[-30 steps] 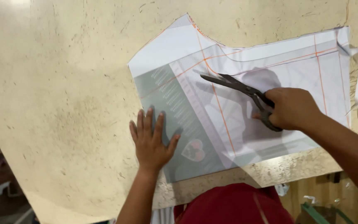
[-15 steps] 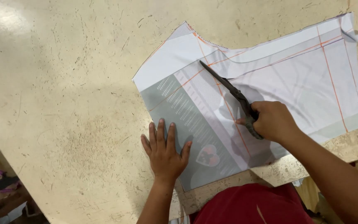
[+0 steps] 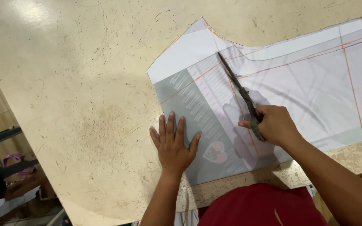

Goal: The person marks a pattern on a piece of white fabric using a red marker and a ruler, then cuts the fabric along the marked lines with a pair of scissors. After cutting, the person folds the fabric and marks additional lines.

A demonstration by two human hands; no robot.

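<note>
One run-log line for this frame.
left hand: flat on paper pattern edge | right hand: holding scissors, blades on orange line | surface: beige table

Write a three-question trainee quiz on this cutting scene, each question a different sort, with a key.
1. True or false: the right hand holds dark scissors over the paper pattern sheet.
2. Where does the left hand rest?
A. flat, across the sheet's left edge and the table
B. on the scissor blades
C. off the table
3. Fill in: the straight lines drawn on the sheet are ____ in colour.

Key:
1. True.
2. A; its fingers are spread, partly on the beige table.
3. Orange.
</note>
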